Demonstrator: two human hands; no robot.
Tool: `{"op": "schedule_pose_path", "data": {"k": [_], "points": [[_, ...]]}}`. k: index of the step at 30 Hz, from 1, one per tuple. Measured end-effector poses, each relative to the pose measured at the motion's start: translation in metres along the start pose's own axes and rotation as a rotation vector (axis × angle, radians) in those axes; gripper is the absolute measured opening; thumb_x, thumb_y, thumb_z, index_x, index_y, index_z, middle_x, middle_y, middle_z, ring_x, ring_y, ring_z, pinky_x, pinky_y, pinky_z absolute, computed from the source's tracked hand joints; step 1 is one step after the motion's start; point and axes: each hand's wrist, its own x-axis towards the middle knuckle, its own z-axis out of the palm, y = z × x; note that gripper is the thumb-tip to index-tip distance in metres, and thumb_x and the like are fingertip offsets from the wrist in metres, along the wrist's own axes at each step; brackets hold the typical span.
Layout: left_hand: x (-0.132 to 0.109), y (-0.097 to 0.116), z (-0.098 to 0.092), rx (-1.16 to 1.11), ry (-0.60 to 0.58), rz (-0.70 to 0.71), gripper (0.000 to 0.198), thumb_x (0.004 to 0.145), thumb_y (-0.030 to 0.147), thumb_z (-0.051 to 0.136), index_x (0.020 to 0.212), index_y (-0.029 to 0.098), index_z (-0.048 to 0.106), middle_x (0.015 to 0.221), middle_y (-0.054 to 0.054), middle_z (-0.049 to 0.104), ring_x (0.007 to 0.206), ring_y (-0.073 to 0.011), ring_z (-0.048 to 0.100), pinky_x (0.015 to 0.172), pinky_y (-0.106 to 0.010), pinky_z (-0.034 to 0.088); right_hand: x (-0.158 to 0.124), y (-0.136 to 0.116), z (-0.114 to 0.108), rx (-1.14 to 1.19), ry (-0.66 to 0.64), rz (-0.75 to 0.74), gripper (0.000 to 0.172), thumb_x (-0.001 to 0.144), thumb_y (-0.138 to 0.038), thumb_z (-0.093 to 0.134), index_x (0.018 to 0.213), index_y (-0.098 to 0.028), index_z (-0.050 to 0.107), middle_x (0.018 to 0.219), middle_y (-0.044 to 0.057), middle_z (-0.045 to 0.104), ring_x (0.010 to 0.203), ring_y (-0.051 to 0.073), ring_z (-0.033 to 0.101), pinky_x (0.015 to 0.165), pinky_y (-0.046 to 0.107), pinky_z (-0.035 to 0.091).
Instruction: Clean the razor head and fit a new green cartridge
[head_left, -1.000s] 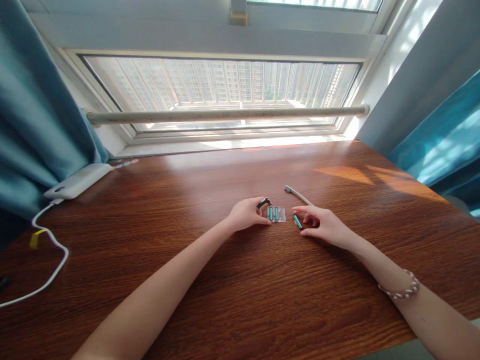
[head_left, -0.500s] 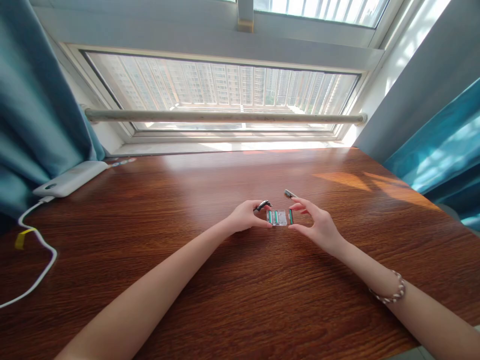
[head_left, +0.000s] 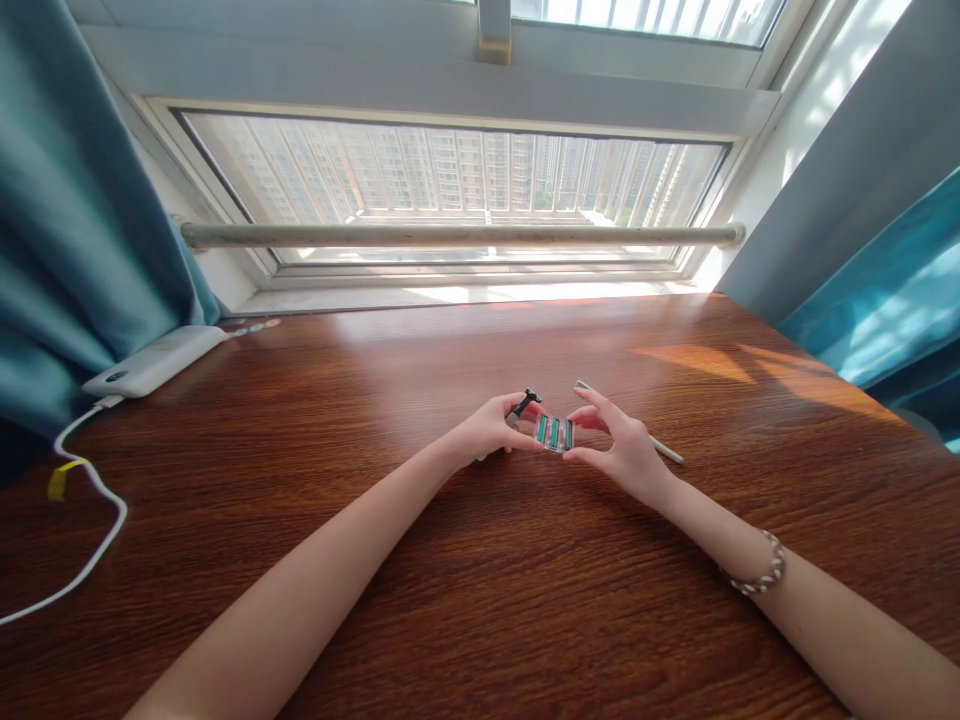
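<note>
A small clear case with three green-and-black strips, which look like razor cartridges, is between my hands. My left hand grips its left edge between thumb and fingers, and also holds a dark handle with a black head. The thumb and fingertips of my right hand are at the case's right edge, around the rightmost strip. A thin grey-white stick lies on the table, partly hidden behind my right hand.
The brown wooden table stretches to the window sill. A white power bank with a white cable and yellow tag lies at the left, beside a blue curtain. Another curtain hangs at the right.
The separate strip in my right hand has moved left into the case. The case is now tilted, and the dark handle points more upward. More of the stick shows behind my right hand.
</note>
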Motion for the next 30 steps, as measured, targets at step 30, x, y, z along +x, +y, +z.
{"op": "schedule_pose_path", "data": {"k": [30], "points": [[0.0004,-0.0019,-0.0013,-0.076,0.04,-0.029,0.052,0.052,0.028,0.076,0.097,0.015,0.053,0.098,-0.006,0.057,0.057,-0.0054,0.05,0.041,-0.015,0.036,-0.0061,-0.0055,-0.0008,-0.003,0.056,-0.023,0.058,0.072,-0.03,0.066,0.124,-0.022,0.041,0.106,0.006,0.061,0.097,0.02,0.058,0.091,0.038,0.046]]}}
